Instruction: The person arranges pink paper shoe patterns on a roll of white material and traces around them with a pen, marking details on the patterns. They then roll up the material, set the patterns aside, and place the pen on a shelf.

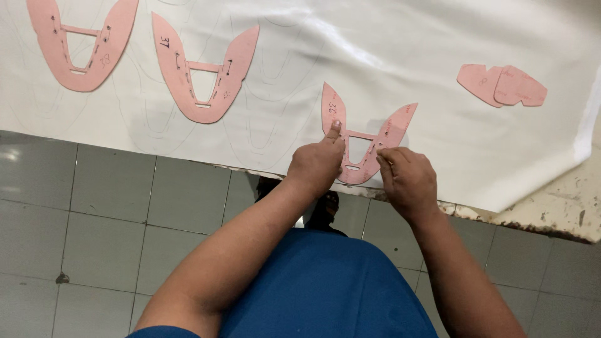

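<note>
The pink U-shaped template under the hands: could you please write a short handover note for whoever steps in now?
Left hand: fingers pressing the pink U-shaped template flat on the white sheet.
Right hand: fingertips on the template's right arm; I cannot tell whether it holds a pen.
Two similar templates lie upper left, two small pink pieces to the right.
Faint traced outlines show on the sheet; whether this one is traced cannot be told.
</note>
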